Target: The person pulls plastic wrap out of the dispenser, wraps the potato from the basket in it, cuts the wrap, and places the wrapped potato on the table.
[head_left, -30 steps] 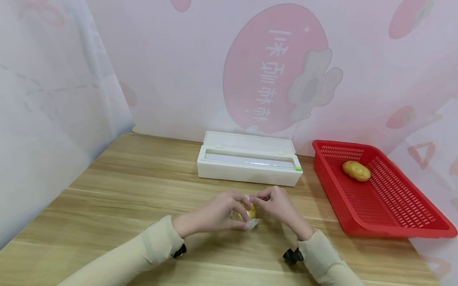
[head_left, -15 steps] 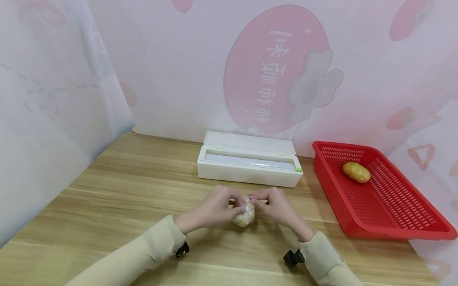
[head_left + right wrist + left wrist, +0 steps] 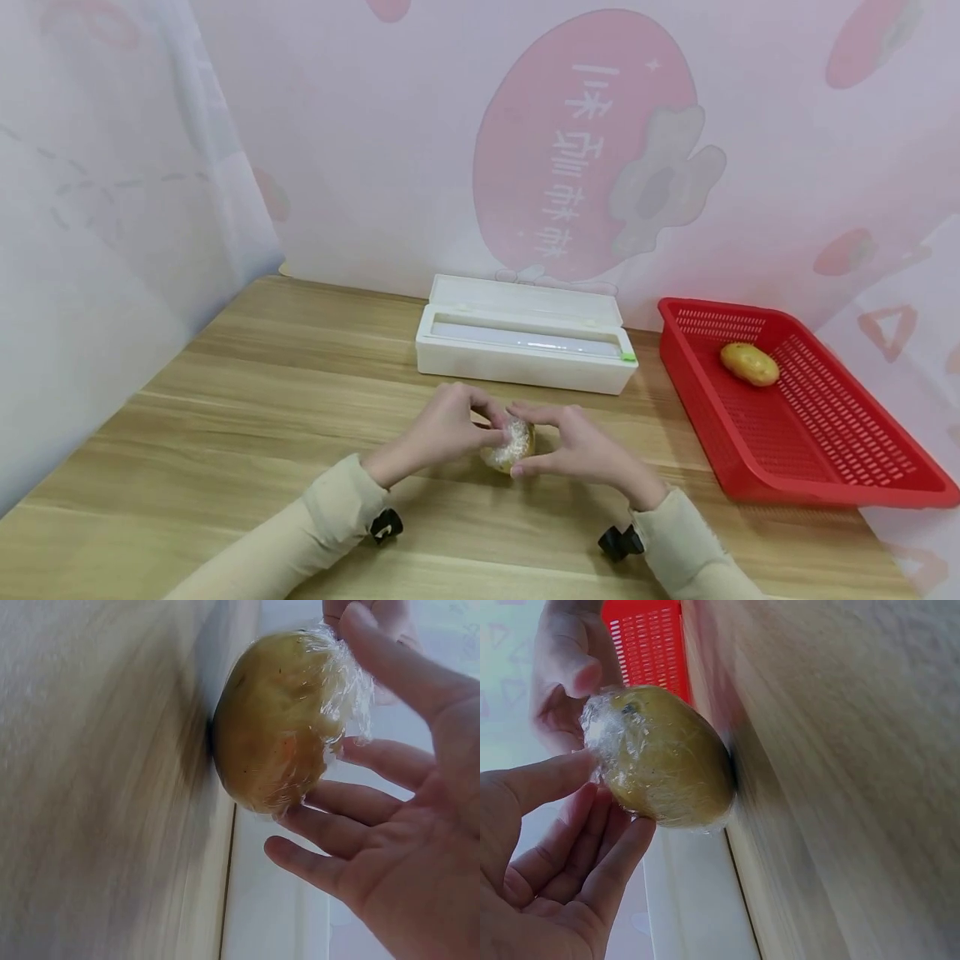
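A potato [image 3: 516, 448] wrapped in clear plastic film rests on the wooden table, between both hands. Wrinkled film [image 3: 604, 731] is bunched on its upper side, and yellow skin shows through the rest. My left hand [image 3: 447, 433] holds the potato from the left, its thumb on the gathered film and a fingertip against the side. On the other side, my right hand [image 3: 588, 450] has its fingers spread. In the right wrist view, those fingers [image 3: 330, 829] lie nearly straight along the potato's far side, with the thumb extended above the bunched film.
Behind the hands stands a long white cling film box [image 3: 517, 362] with its lid raised and a roll [image 3: 525, 340] inside. To the right, a red plastic basket [image 3: 738, 454] holds another potato [image 3: 750, 364]. A printed pink cloth [image 3: 360, 167] hangs behind the table.
The potato has been turned, and loose film at its edge now lies against it. My right hand has gone from pinching the film to spreading its fingers around the potato's side.
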`<state>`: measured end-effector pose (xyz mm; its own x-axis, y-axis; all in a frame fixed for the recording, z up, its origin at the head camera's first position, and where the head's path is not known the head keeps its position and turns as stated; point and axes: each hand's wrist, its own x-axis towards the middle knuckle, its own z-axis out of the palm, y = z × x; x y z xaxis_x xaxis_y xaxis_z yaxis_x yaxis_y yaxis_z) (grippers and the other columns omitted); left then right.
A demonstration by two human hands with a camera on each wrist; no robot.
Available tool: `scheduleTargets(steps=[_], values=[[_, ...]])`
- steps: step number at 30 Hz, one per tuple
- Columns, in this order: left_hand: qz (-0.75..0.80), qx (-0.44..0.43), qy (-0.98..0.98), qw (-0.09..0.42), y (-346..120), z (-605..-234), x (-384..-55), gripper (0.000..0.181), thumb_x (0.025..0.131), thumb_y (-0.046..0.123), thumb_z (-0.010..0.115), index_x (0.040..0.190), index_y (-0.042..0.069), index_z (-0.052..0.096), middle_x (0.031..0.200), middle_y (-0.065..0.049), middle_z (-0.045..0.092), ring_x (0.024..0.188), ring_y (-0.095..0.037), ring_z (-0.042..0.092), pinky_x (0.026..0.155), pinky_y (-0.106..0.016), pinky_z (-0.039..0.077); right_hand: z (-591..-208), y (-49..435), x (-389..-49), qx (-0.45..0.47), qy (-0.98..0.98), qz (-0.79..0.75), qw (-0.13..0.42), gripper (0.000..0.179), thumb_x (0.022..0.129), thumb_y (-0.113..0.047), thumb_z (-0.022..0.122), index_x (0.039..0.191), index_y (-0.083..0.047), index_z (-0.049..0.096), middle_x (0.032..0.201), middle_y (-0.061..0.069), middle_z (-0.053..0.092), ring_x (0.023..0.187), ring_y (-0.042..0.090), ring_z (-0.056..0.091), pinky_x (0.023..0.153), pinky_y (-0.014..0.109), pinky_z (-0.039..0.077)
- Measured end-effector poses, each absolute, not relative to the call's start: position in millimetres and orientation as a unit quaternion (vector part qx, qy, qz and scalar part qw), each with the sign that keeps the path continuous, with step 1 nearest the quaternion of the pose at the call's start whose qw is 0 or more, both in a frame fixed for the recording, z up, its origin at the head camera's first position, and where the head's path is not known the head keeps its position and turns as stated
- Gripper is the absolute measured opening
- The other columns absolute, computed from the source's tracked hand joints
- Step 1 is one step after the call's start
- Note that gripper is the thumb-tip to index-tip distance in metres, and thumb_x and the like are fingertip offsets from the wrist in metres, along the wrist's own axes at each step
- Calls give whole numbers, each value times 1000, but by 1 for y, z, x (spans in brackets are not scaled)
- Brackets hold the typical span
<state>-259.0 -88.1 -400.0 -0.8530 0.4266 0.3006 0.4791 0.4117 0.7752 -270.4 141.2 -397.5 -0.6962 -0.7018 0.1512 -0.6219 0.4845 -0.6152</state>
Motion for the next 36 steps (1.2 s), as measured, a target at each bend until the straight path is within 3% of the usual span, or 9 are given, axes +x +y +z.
scheduleTargets(steps=[8,15,21,25,32,36], values=[[-476,-267,-838,22,-88,-402,-260,13,78,10,83,79,16,72,78,11,69,85,-17,68,71,-25,55,-400,140,-270,-397,852,-337,50,55,82,-40,79,129,-15,66,140,6,52,130,22,47,105,45,38],[-484,-270,-832,35,-89,-401,-260,16,77,10,85,83,14,70,81,9,69,83,-14,67,73,-32,55,-400,139,-269,-408,853,-319,56,50,91,-38,69,133,-10,61,146,12,45,132,29,43,105,48,38],[-482,-304,-820,49,-88,-402,-262,17,77,9,85,82,14,69,80,9,69,81,-11,66,76,-39,56,-400,139,-269,-385,848,-358,71,38,95,-32,66,127,-11,66,144,12,47,133,28,43,107,49,35],[-477,-328,-814,59,-87,-403,-262,14,79,10,83,83,13,71,81,9,69,81,-10,66,77,-43,55,-401,140,-271,-372,848,-373,65,28,94,-27,68,120,-15,70,140,6,52,131,24,46,105,46,38],[-447,-390,-800,90,-87,-402,-265,9,81,1,80,87,8,78,90,3,73,89,-9,67,79,-31,56,-405,143,-277,-356,844,-395,70,25,93,-29,70,115,-21,73,135,4,57,128,23,49,102,43,41],[-441,-411,-797,46,-92,-401,-267,18,80,4,82,98,4,78,103,-2,71,99,-13,65,80,-28,55,-406,145,-281,-353,839,-407,77,24,92,-28,70,115,-19,74,133,2,58,127,23,50,101,40,43]])
